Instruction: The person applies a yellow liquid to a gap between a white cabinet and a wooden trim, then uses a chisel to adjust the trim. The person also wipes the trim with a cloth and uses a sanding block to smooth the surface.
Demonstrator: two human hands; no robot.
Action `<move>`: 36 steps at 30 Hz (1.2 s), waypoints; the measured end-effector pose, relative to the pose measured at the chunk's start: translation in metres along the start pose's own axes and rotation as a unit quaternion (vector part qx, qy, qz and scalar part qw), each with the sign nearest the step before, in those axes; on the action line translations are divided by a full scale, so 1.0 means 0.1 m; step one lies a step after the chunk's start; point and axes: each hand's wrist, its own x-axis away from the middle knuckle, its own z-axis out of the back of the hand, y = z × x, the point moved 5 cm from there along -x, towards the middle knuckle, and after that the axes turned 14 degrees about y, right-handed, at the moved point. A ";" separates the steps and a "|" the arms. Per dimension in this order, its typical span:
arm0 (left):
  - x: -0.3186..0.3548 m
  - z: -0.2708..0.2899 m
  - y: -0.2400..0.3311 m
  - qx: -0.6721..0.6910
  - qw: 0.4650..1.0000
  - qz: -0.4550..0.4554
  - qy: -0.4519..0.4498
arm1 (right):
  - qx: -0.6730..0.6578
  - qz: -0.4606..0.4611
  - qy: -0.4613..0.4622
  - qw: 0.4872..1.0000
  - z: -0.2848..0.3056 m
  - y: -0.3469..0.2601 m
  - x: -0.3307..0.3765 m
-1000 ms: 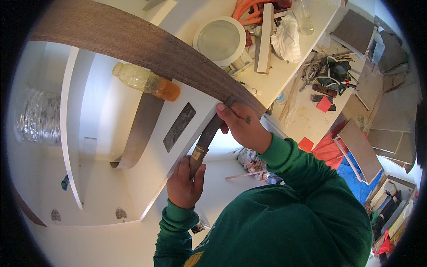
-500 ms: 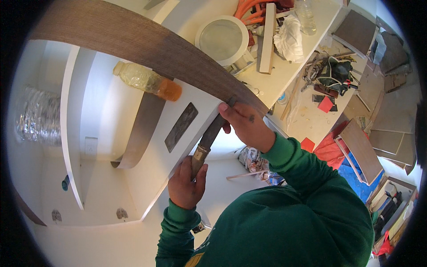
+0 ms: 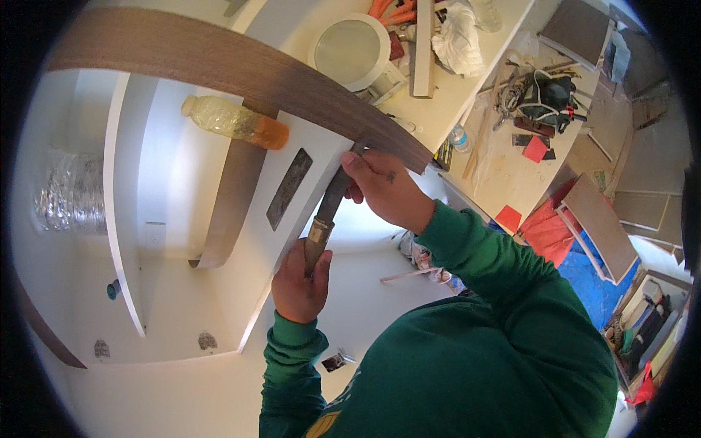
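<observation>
My left hand (image 3: 301,285) is wrapped round the handle of a file (image 3: 335,191), which has a brass-coloured collar and a long dark blade. My right hand (image 3: 385,187) pinches the blade near its far end, thumb on top. The file slants away from me beside the edge of a white panel (image 3: 252,241), its tip at the brown wood-grain strip (image 3: 241,62). Whether the tip touches the strip I cannot tell. On the panel is a dark, narrow rectangular piece (image 3: 289,189). A clear bottle with orange liquid (image 3: 235,123) lies on its side beyond it.
White shelving (image 3: 120,182) with a foil duct (image 3: 71,193) fills the left. Farther back, a worktop carries a round lamp (image 3: 350,51), a wood strip (image 3: 423,58) and a crumpled white cloth (image 3: 458,40). A black tool bag (image 3: 544,98) and a toolbox (image 3: 650,328) are at the right.
The view has shifted slightly, and both hands and the file appear a little higher and farther left. The grip on the file is the same.
</observation>
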 end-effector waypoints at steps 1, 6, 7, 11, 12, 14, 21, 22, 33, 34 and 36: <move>0.02 0.00 -0.02 0.004 1.000 0.009 -0.003 | -0.002 0.002 0.000 1.000 -0.01 0.03 0.01; 0.07 0.04 -0.02 0.005 1.000 0.002 -0.009 | -0.004 0.019 -0.012 1.000 -0.04 0.10 0.06; 0.07 0.05 -0.01 0.007 1.000 0.004 0.000 | -0.001 0.032 -0.009 0.999 -0.03 0.08 0.06; 0.10 0.04 -0.04 0.014 1.000 0.005 0.020 | 0.018 0.077 0.006 0.997 -0.02 0.08 0.05; 0.10 0.04 -0.04 0.014 1.000 0.005 0.022 | 0.023 0.084 0.008 0.996 -0.02 0.08 0.04; 0.10 0.05 -0.01 0.013 1.000 0.011 0.019 | 0.029 0.090 0.009 0.995 0.00 0.07 0.03; 0.05 0.02 0.04 0.019 0.999 0.027 0.022 | 0.024 0.044 -0.018 0.999 0.04 0.09 -0.06; 0.05 0.02 0.04 0.022 0.999 0.032 0.021 | 0.026 0.048 -0.018 0.998 0.05 0.07 -0.06; -0.02 0.01 0.13 0.008 0.999 0.034 0.019 | 0.053 0.035 -0.006 0.998 0.08 0.05 -0.16; -0.04 0.00 0.15 0.009 0.999 0.034 0.016 | 0.049 0.041 -0.001 0.998 0.08 0.07 -0.19; -0.05 0.01 0.18 0.011 0.999 0.039 0.010 | 0.044 0.051 0.005 0.998 0.07 0.11 -0.21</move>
